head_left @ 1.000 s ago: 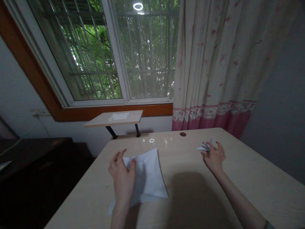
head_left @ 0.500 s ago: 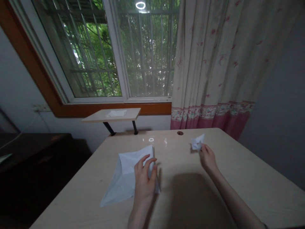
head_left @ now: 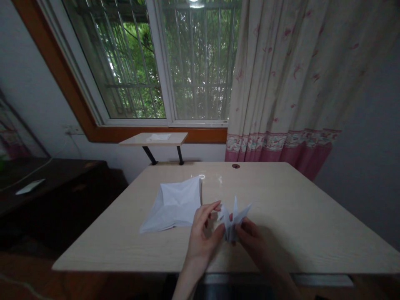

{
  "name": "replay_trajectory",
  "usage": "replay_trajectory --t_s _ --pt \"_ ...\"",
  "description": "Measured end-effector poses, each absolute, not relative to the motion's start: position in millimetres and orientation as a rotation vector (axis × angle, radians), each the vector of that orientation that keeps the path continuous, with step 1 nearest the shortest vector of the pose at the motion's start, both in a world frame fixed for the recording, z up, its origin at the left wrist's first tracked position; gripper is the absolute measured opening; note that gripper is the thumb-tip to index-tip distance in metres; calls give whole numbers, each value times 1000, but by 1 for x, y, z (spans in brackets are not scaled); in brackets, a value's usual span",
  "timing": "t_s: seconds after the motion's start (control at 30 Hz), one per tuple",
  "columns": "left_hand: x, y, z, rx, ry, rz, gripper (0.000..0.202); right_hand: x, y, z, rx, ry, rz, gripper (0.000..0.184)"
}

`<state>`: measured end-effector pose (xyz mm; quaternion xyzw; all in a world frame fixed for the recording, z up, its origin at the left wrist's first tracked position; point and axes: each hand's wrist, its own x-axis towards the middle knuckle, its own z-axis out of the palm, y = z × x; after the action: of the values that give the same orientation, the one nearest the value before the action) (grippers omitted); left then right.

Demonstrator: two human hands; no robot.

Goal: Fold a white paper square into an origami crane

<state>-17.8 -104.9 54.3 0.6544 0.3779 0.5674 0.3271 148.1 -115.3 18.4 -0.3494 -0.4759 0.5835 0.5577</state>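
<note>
A small folded white paper crane [head_left: 230, 227] with pointed tips is held above the front middle of the desk, between both hands. My right hand [head_left: 252, 239] pinches its right side, thumb at the front, the other fingers partly hidden behind the paper. My left hand [head_left: 204, 233] curls around its left side; the thumb presses against the fold and the fingertips reach the upper left tip. White paper sheets [head_left: 176, 204] with crease lines lie flat on the desk just left of my left hand.
The pale wooden desk [head_left: 296, 216] has a round cable hole [head_left: 236, 166] near its back edge. At the back left a small raised shelf [head_left: 133, 141] carries white paper [head_left: 158, 137]. A dark cabinet [head_left: 75, 177] stands to the left; a curtain [head_left: 275, 104] hangs behind.
My right hand has brought the paper crane from the right back of the desk toward me and leftward. My left hand has left the paper sheets and taken hold of the crane.
</note>
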Motion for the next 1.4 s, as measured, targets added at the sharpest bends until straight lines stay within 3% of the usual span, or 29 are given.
replay_trajectory --t_s 0.3,0.5,0.67,0.8,0.87,1.0,1.1,1.27,1.4 --pt "-10 -127 58 1602 1051 1300 10 160 -147 -4 -893 -1150 1486 52" --pt "9 -127 41 1254 1111 1369 39 161 -162 -5 -920 -1143 1436 48" --pt "27 -139 24 1096 1146 1628 41 158 -160 -1 -926 -1052 1271 84" --pt "32 -160 7 1174 1056 1609 38 167 -160 -3 -999 -1041 1232 48" --pt "33 -169 0 1271 1044 1570 29 169 -162 -3 -973 -1061 1251 39" --pt "29 -180 0 1413 1257 1505 23 165 -172 4 -979 -1058 1274 43" --pt "24 -184 7 1437 1303 1382 29 163 -177 11 -1013 -1075 1290 50" --pt "19 -185 14 1520 1239 1278 51 167 -177 16 -1067 -1045 1284 44" --pt "19 -185 12 1602 1142 1333 36 168 -177 15 -1039 -1040 1259 38"
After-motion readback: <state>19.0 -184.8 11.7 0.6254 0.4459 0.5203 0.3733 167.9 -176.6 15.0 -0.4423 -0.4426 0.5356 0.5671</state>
